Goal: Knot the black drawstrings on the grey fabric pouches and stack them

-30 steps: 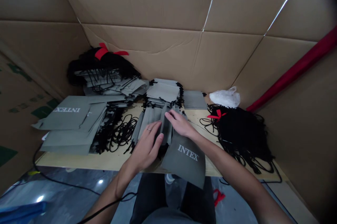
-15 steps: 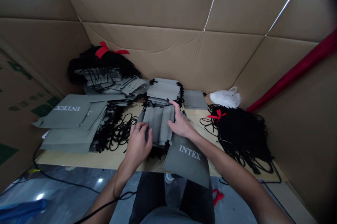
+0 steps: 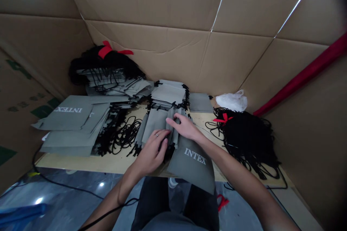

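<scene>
Folded grey drawstring bags (image 3: 155,124) with black cord ends lie in a row before me. My left hand (image 3: 153,151), a ring on one finger, has its fingertips curled onto the upright edge of a bag in this row. My right hand (image 3: 185,127) pinches the same narrow edge from the right, thumb and forefinger at its top. Below the right wrist, a flat grey bag printed INTEX (image 3: 193,162) hangs over the table's front edge. The lower part of the gripped bag is partly hidden by my hands.
Behind the row stands a stack of grey bags (image 3: 168,93). More INTEX bags (image 3: 72,119) pile at left, beside loose black cord (image 3: 127,131). A black cord bundle (image 3: 246,137) and a white plastic bag (image 3: 231,101) lie at right. Cardboard walls (image 3: 151,39) enclose the table.
My left hand has moved right, close to my right hand, which has shifted slightly left. The folded bags between them have spread leftward, and a narrow edge now stands up between my fingers.
</scene>
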`<state>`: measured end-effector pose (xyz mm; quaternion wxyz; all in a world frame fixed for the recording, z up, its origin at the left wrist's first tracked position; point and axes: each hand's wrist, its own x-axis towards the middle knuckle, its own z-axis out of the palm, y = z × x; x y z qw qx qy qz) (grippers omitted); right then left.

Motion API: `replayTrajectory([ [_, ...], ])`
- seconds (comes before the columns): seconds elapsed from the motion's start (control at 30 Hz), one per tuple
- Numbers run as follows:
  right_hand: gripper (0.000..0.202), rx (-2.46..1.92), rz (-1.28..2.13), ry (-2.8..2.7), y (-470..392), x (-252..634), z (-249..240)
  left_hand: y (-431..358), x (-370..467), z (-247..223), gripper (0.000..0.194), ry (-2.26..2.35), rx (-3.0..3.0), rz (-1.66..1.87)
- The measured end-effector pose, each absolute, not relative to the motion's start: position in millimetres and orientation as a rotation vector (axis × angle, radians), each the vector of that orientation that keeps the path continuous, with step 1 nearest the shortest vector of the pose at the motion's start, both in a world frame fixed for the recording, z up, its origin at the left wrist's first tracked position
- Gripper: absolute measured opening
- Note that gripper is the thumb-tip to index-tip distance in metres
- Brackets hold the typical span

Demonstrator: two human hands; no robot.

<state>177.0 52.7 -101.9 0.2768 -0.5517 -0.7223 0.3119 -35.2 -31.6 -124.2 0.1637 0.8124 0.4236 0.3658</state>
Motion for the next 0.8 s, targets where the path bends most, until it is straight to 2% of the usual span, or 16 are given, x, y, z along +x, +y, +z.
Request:
replayTrajectory([
  [0.1, 0.033, -1.531, 0.831, -1.962, 52, 177, -102, -30, -40, -129, 0.039, 1.279, 2.298, 1.035],
  [0.23, 0.030, -1.591, 0.823, -1.987, 52, 176, -102, -17, -53, -144, 0.030, 1.665, 2.183, 1.113],
  [0.37, 0.031, -1.613, 0.819, -2.002, 53, 177, -101, -4, -65, -159, 0.038, 1.894, 2.083, 1.102],
  [0.6, 0.031, -1.613, 0.806, -2.006, 54, 177, -104, 2, -65, -149, 0.034, 1.775, 2.027, 1.143],
  [0.8, 0.034, -1.583, 0.837, -1.967, 56, 178, -104, -13, -39, -129, 0.034, 1.463, 2.007, 1.194],
])
